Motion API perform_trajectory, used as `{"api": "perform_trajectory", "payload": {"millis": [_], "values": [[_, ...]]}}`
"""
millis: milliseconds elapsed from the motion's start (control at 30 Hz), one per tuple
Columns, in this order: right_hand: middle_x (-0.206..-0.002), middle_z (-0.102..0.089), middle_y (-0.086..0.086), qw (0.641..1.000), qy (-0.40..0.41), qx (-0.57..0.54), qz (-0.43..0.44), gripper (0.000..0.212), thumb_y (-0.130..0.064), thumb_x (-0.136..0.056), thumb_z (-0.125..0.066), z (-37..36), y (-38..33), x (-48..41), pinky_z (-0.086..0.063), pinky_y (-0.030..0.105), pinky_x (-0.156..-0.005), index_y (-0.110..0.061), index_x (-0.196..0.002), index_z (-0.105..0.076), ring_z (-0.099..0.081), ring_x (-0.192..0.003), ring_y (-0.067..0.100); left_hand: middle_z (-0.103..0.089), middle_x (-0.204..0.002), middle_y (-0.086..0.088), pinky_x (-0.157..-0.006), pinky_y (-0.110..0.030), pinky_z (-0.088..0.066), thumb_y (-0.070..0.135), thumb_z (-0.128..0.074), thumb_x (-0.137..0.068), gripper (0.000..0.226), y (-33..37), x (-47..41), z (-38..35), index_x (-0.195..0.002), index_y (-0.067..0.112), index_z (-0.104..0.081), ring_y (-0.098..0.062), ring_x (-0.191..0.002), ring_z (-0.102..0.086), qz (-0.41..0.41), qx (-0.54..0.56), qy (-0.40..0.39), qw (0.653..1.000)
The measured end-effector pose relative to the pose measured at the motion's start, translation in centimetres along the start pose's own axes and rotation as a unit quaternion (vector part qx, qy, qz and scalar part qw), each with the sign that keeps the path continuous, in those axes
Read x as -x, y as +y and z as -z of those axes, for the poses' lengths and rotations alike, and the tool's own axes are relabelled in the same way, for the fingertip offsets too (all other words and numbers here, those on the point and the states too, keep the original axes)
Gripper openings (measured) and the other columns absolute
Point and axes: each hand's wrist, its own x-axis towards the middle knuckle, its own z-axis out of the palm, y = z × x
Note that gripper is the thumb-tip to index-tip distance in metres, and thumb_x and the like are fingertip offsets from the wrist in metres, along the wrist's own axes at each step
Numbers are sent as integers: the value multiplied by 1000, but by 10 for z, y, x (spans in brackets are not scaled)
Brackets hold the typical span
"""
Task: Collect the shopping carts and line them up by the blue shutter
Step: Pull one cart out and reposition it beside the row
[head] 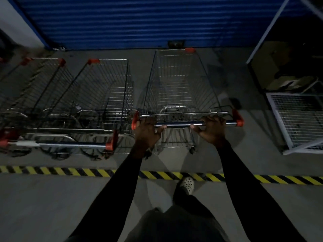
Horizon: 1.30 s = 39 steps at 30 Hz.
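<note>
my left hand (146,132) and right hand (211,130) both curl round the chrome handle bar (180,124) of a wire shopping cart (180,79) with red corner caps, nose near the blue shutter (139,20). its wheels blur in the dark. parked carts (104,88) stand just left, a white mesh cage (297,119) right.

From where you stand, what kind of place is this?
Probably a store's loading or cart bay: wire shopping carts parked before a blue shutter, yellow-black hazard tape on the floor.
</note>
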Motion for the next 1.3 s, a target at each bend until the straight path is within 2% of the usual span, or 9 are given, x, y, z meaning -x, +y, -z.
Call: {"api": "perform_trajectory", "payload": {"millis": [100, 433, 733, 900, 1067, 1167, 1233, 1267, 1300], "values": [[-106, -74, 1, 999, -37, -7, -22, 74, -85, -77, -42, 4, -6, 17, -33, 47, -102, -24, -101, -75, -63, -113, 32, -67, -132, -11, -113, -50, -33, 77, -35, -92, 83, -4, 15, 8, -125, 9, -70, -32, -131, -54, 3, 8, -17, 1000], [-106, -74, 1, 999, -40, 6, -23, 77, -86, -78, -38, 12, -23, 52, -32, 47, -102, -23, -101, -75, -62, -112, 32, -63, -137, -11, -106, -42, -31, 81, -24, -86, 93, -14, 51, 19, -130, 11, -66, -31, -134, -51, -3, 29, -17, 999], [-99, -75, -1, 1000, 12, -4, -9, 70, -83, -84, -44, 11, -35, 85, -29, 41, -95, -21, -97, -75, -64, -104, 30, -71, -119, -9, -93, -38, -41, 75, -38, -93, 76, -28, 79, 18, -114, 11, -72, -30, -117, -62, -40, 23, 41, 998], [-92, -71, -3, 1000, 19, -8, -15, 64, -80, -84, -47, 14, -46, 100, -32, 43, -94, -22, -90, -72, -61, -101, 28, -72, -117, -13, -95, -43, -47, 70, -46, -94, 72, -33, 95, 24, -114, 5, -71, -32, -114, -64, -58, 36, 78, 995], [-92, -73, -4, 999, 35, -9, -9, 64, -81, -85, -47, 14, -47, 104, -32, 41, -93, -23, -91, -72, -63, -100, 27, -59, -123, -14, -98, -46, -40, 64, -56, -94, 56, -25, 106, 26, -113, 13, -67, -33, -121, -49, -10, 76, 99, 992], [-92, -72, -5, 999, 41, -12, -10, 65, -83, -85, -45, 15, -45, 102, -32, 41, -94, -25, -92, -72, -63, -101, 27, -52, -125, -17, -106, -49, -30, 42, -58, -95, 39, -13, 131, 17, -117, 10, -63, -35, -124, -42, 65, 126, 168, 976], [-91, -72, -6, 999, 52, -11, -9, 63, -81, -85, -46, 15, -46, 103, -30, 40, -93, -24, -91, -72, -63, -101, 27, -61, -107, -13, -98, -49, -42, 30, -56, -87, 29, -9, 150, 3, -102, 7, -64, -35, -109, -54, 90, 206, 185, 957], [-91, -71, -6, 998, 55, -11, -9, 63, -81, -85, -47, 15, -46, 104, -29, 40, -93, -24, -92, -72, -62, -101, 26, -64, -93, -6, -89, -46, -50, 23, -57, -84, 17, -7, 154, 3, -90, 9, -64, -30, -97, -61, 117, 299, 175, 931], [-91, -71, -6, 998, 56, -11, -11, 63, -81, -84, -47, 14, -47, 105, -29, 39, -93, -24, -92, -72, -61, -102, 26, -64, -81, 2, -79, -39, -54, 16, -57, -83, 7, -7, 154, 7, -80, 13, -62, -19, -82, -66, 168, 423, 153, 877]]}}
